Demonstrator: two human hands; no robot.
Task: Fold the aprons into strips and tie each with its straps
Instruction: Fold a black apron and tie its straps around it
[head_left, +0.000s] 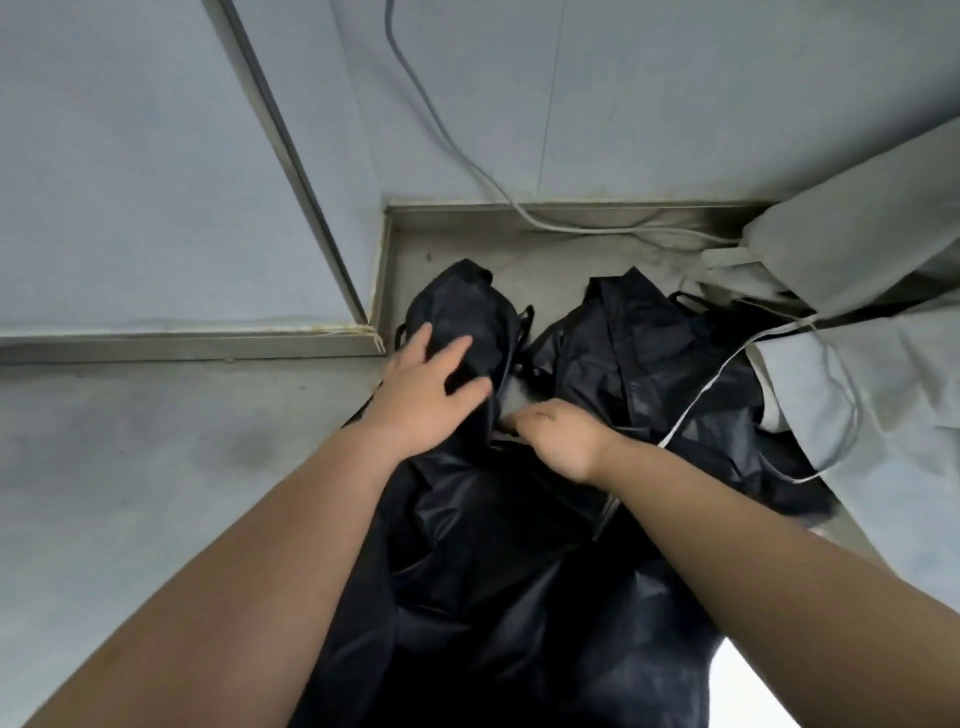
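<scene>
- Left hand (431, 387) lay spread flat, fingers apart, pressing the black apron (467, 545). Right hand (563, 439) was curled, apparently pinching a fold of the same cloth.
- Apron lay just left of the crumpled apron heap (654, 353), its top end level with the heap.
- Judged: the flat hand anchored the cloth so the pinching hand could draw an edge over into a strip.

Plain black aprons (519, 545), grey floor (130, 493), pale grey cable (467, 150), pale blue-grey cloth (883, 374)
</scene>
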